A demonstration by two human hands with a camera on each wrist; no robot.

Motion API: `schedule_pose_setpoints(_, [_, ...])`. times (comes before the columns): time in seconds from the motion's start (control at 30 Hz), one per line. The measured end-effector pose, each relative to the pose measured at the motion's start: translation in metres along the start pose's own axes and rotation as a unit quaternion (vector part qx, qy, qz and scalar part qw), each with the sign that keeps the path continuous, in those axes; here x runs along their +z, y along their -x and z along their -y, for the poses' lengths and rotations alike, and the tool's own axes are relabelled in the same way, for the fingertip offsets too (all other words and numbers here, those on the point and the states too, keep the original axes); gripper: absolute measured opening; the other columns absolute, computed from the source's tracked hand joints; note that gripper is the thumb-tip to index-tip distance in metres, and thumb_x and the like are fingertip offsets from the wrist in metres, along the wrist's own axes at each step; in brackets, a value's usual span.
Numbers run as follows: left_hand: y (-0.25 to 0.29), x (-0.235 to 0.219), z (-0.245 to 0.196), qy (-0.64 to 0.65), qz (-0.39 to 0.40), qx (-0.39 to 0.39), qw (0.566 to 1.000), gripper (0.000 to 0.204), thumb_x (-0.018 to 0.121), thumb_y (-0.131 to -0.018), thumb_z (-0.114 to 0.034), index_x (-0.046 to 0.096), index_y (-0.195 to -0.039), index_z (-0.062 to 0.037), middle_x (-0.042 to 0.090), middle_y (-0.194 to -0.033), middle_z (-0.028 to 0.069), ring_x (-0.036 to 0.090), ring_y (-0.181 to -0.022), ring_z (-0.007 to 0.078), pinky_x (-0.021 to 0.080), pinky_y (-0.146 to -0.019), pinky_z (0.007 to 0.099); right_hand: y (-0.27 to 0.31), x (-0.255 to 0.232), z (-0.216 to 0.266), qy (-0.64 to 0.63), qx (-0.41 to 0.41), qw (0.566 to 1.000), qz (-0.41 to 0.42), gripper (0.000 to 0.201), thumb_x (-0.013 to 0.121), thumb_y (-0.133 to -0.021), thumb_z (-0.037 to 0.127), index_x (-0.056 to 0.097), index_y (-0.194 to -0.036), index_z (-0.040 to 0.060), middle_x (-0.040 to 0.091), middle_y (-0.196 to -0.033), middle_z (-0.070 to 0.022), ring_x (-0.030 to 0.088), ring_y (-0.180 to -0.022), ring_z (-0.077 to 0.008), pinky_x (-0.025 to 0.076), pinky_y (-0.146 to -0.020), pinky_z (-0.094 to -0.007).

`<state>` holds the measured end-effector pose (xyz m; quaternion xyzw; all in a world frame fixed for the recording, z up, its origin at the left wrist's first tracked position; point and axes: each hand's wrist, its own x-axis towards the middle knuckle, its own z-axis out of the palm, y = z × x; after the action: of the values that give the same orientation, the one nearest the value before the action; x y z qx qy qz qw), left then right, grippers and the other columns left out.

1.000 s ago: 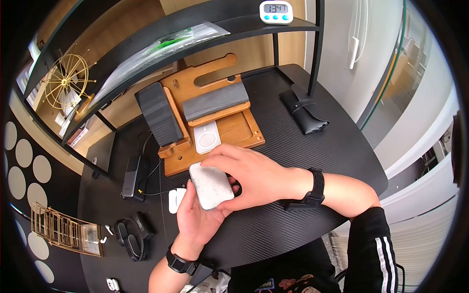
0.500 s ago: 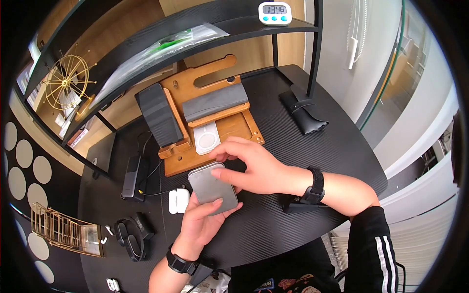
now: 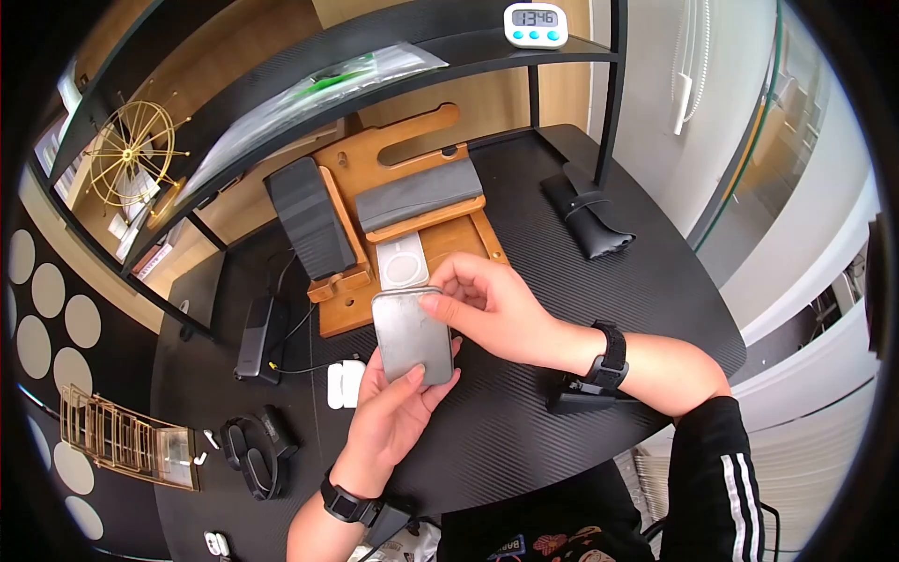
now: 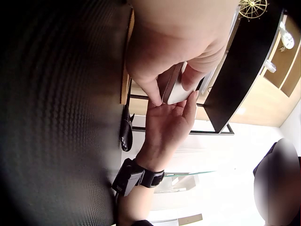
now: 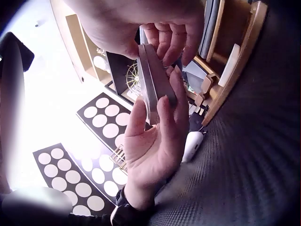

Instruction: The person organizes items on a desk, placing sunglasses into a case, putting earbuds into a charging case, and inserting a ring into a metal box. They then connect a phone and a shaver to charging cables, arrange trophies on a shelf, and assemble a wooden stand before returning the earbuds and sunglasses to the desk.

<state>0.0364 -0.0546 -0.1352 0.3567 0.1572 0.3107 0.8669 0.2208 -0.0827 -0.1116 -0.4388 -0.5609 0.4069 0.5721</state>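
A flat silver-grey metal tin [image 3: 412, 339] with rounded corners is held up over the front of the desk, its broad face toward the head camera. My left hand [image 3: 391, 417] grips its lower end, thumb across the face and fingers behind. At the upper right corner, my right hand [image 3: 496, 314] pinches the rim between thumb and curled fingers. A seam runs along the edge of the tin [image 5: 153, 82] in the right wrist view. Just left of the left hand lies a white earbud case [image 3: 346, 384].
Behind the hands stands a wooden dock [image 3: 417, 120] bearing a dark phone-like slab [image 3: 309, 215], a grey case [image 3: 421, 192] and a white charging pad [image 3: 403, 260]. A black pouch [image 3: 588, 215] lies right; a power bank [image 3: 260, 339] and black strapped device [image 3: 255, 457] lie left.
The tin has turned from its pale, scuffed face to a smoother grey one and moved slightly up. The right hand has shifted from spanning the tin to pinching its upper right corner.
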Motion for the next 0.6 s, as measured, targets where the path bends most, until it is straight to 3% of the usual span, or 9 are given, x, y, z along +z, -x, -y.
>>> schedule_pose_setpoints(0.13, [-0.002,-0.001,0.001,-0.002,-0.005,0.008,1.0,0.043,0.052,-0.09,-0.004,0.036,-0.13,-0.0048,0.05,-0.125,0.0144,0.048,-0.12,0.0292,0.043,-0.099,0.042,-0.004,-0.001,-0.007,0.025,-0.017,0.999,-0.018,0.017,0.059,-0.09,0.016,0.052,-0.094,0.0011,0.06,-0.078,-0.0003,0.056,-0.069,-0.0036,0.049,-0.059,-0.0192])
schedule_pose_setpoints(0.23, [-0.002,-0.006,0.004,0.001,-0.016,0.012,1.0,0.042,0.052,-0.091,-0.006,0.036,-0.13,-0.0052,0.051,-0.123,0.0131,0.05,-0.118,0.0266,0.044,-0.099,0.0416,-0.002,0.001,-0.008,-0.043,0.022,0.999,-0.001,0.021,0.063,-0.087,0.019,0.054,-0.086,-0.0003,0.058,-0.067,-0.0018,0.054,-0.057,-0.0055,0.045,-0.051,-0.0204])
schedule_pose_setpoints(0.3, [-0.003,-0.006,0.003,0.007,-0.025,0.016,1.0,0.041,0.052,-0.091,-0.007,0.037,-0.13,-0.0055,0.052,-0.123,0.0125,0.051,-0.116,0.0255,0.044,-0.099,0.0415,-0.002,-0.001,-0.016,0.082,0.011,0.996,0.036,0.024,0.064,-0.086,0.021,0.054,-0.082,-0.0004,0.056,-0.063,-0.002,0.053,-0.056,-0.0057,0.042,-0.05,-0.0212])
schedule_pose_setpoints(0.37, [-0.003,-0.006,0.003,0.005,-0.027,0.006,1.0,0.041,0.053,-0.091,-0.006,0.037,-0.129,-0.0059,0.052,-0.123,0.0118,0.053,-0.114,0.0243,0.045,-0.098,0.0409,-0.002,0.0,-0.018,0.064,0.01,0.997,0.028,0.027,0.065,-0.085,0.023,0.054,-0.079,0.0002,0.055,-0.06,-0.0023,0.051,-0.055,-0.0057,0.04,-0.05,-0.0218])
schedule_pose_setpoints(0.6, [-0.004,-0.009,0.004,-0.025,-0.035,0.007,0.999,0.041,0.055,-0.09,-0.006,0.039,-0.128,-0.0063,0.053,-0.121,0.0118,0.055,-0.112,0.0243,0.046,-0.096,0.0403,0.001,0.0,0.005,0.02,0.086,0.995,0.055,0.024,0.061,-0.088,0.019,0.055,-0.094,-0.0031,0.059,-0.067,-0.0018,0.055,-0.058,-0.0061,0.044,-0.052,-0.0223])
